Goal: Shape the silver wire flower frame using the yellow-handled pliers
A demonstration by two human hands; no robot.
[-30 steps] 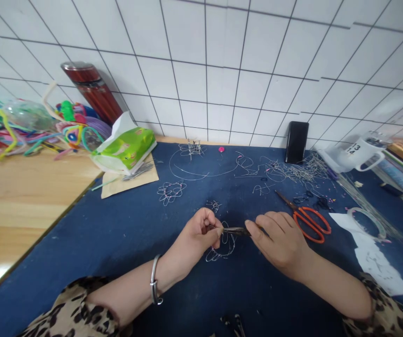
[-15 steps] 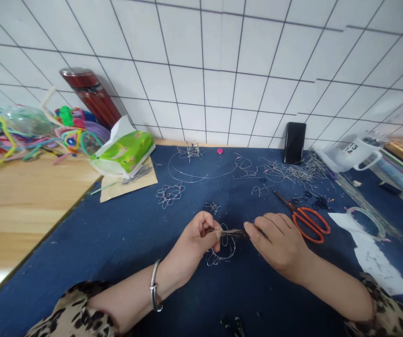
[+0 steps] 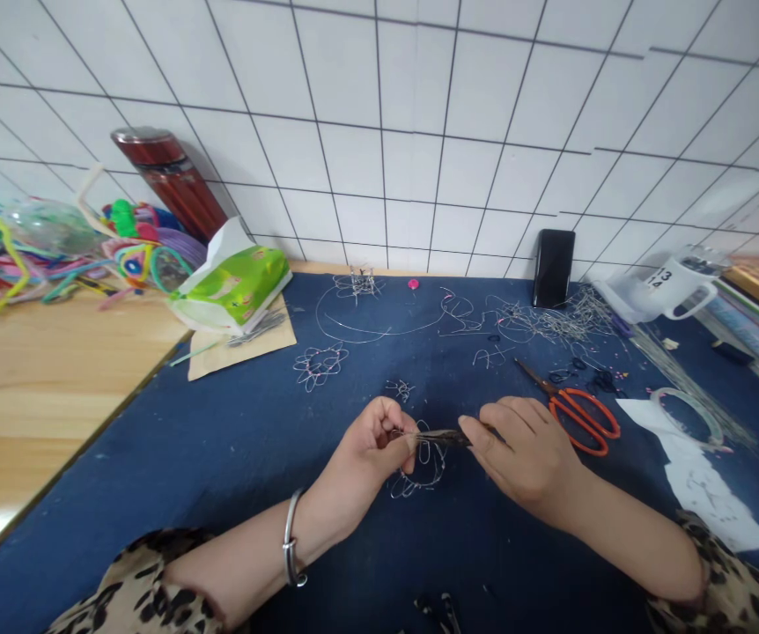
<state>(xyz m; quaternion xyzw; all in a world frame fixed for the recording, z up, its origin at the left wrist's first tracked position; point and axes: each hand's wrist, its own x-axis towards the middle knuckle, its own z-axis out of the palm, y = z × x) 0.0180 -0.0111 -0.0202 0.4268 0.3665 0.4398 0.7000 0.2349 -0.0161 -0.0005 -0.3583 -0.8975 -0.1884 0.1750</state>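
Note:
My left hand (image 3: pixel 374 445) is closed in a pinch on a looped silver wire flower (image 3: pixel 419 467) that hangs just over the blue cloth (image 3: pixel 234 440). My right hand (image 3: pixel 526 449) is closed round a small dark pair of pliers (image 3: pixel 445 436), whose tip meets the wire at my left fingertips. A silver bangle (image 3: pixel 291 539) sits on my left wrist. Both sleeves are leopard print.
Orange scissors (image 3: pixel 581 412) lie right of my right hand. Finished wire flowers (image 3: pixel 319 363), loose wire (image 3: pixel 538 321), a black phone (image 3: pixel 553 268), a white mug (image 3: pixel 676 286), a green tissue pack (image 3: pixel 234 286), a red flask (image 3: pixel 168 180) and coloured pipe cleaners (image 3: pixel 55 251) lie behind. White paper (image 3: pixel 710 493) is at right.
Both hands stay together on the wire and pliers, with only small finger shifts. The view has tilted slightly.

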